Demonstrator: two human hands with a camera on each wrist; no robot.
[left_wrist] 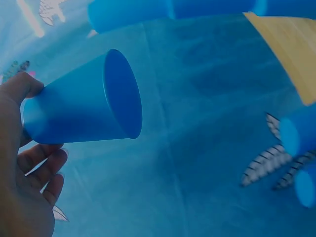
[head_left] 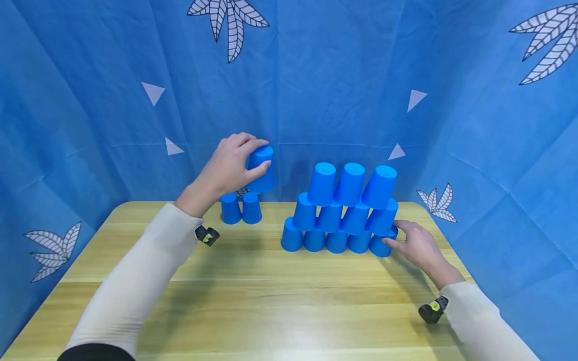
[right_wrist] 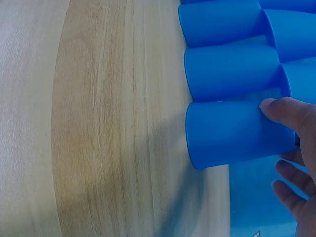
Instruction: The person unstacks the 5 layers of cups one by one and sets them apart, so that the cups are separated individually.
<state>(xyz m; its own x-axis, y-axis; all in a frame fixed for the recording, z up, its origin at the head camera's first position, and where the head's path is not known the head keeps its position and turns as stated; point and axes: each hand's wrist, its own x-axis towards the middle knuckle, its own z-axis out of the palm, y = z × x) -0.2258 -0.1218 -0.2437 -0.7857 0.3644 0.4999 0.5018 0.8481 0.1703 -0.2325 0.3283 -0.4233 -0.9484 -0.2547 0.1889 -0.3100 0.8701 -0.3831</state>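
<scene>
My left hand (head_left: 232,163) grips an upside-down blue cup (head_left: 262,173) by its base end, thumb on one side and fingers on the other, up in the air left of a cup stack. In the left wrist view the rim of this held cup (left_wrist: 79,106) faces away from the palm. My right hand (head_left: 417,245) holds the rightmost bottom-row cup (right_wrist: 237,133) of the stack, its thumb on the near side. Above that row, a middle row (head_left: 329,216) and a top row of three upside-down cups (head_left: 353,184) rest on one another in steps.
Two upside-down blue cups (head_left: 241,208) stand side by side at the back of the wooden table (head_left: 271,301), below the left hand. A blue patterned cloth (head_left: 343,75) hangs behind the table and along both sides.
</scene>
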